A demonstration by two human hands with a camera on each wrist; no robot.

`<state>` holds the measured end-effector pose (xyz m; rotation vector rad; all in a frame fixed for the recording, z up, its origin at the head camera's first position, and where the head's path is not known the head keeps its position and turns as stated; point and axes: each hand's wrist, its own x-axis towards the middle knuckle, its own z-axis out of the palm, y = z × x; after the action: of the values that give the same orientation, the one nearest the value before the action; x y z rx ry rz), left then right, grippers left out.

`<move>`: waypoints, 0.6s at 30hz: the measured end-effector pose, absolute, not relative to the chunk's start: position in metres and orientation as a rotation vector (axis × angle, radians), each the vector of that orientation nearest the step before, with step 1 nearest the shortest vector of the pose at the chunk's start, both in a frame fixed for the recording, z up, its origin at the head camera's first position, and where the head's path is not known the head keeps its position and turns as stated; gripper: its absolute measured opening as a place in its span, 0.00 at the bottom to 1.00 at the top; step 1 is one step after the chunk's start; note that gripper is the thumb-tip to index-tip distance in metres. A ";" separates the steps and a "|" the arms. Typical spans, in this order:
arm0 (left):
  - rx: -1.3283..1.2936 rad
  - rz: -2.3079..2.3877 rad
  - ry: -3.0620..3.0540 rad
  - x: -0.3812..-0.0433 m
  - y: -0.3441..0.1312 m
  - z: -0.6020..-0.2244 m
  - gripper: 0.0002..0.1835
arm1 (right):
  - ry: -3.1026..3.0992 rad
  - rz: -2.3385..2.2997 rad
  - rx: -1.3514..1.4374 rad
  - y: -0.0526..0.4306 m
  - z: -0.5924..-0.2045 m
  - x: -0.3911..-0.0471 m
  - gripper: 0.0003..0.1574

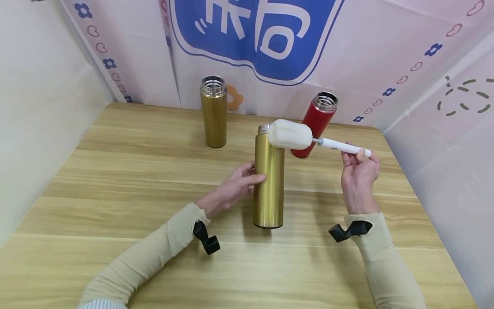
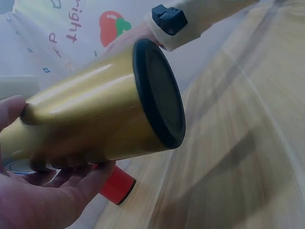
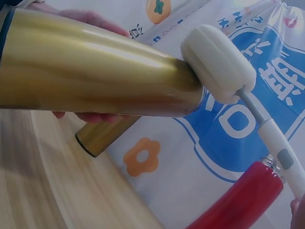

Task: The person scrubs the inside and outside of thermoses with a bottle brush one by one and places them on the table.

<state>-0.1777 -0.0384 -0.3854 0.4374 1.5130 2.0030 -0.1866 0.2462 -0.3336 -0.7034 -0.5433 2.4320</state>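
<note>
My left hand [image 1: 237,185] grips a tall gold thermos bottle [image 1: 269,184] around its side and holds it above the table; its dark base shows in the left wrist view. With fingertips and thumb, my right hand [image 1: 359,174] pinches the end of a white-handled bottle brush [image 1: 343,146]. The brush's thick white sponge head [image 3: 217,62] lies across the bottle's mouth end, outside it. In the head view the sponge covers part of the steel neck [image 1: 263,129]. I cannot tell whether the sponge touches the bottle.
A second gold bottle [image 1: 215,116] stands uncapped at the back of the wooden table [image 1: 127,184]. A red uncapped bottle [image 1: 317,122] stands behind the brush, partly hidden by it. A printed cloth [image 1: 332,86] hangs behind the table's far edge.
</note>
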 end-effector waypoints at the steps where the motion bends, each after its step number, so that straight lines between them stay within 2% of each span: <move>1: 0.441 2.004 1.506 -0.178 -0.037 -0.386 0.55 | -0.533 2.428 -0.706 0.246 -0.333 -0.187 0.06; 3: 0.427 2.003 1.504 -0.179 -0.036 -0.386 0.58 | -0.522 2.419 -0.703 0.247 -0.332 -0.186 0.07; 9: 0.312 2.034 1.493 -0.180 -0.036 -0.388 0.57 | -0.525 2.404 -0.686 0.246 -0.332 -0.187 0.08; 13: 0.312 2.030 1.468 -0.179 -0.037 -0.389 0.63 | -0.540 2.390 -0.688 0.246 -0.333 -0.189 0.08; 18: 0.326 2.035 1.413 -0.179 -0.037 -0.390 0.63 | -0.586 2.372 -0.710 0.246 -0.338 -0.189 0.08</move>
<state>-0.1789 -0.0369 -0.3902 0.3255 1.4127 2.0348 -0.1886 0.2456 -0.3379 -0.7105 -0.5863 2.3718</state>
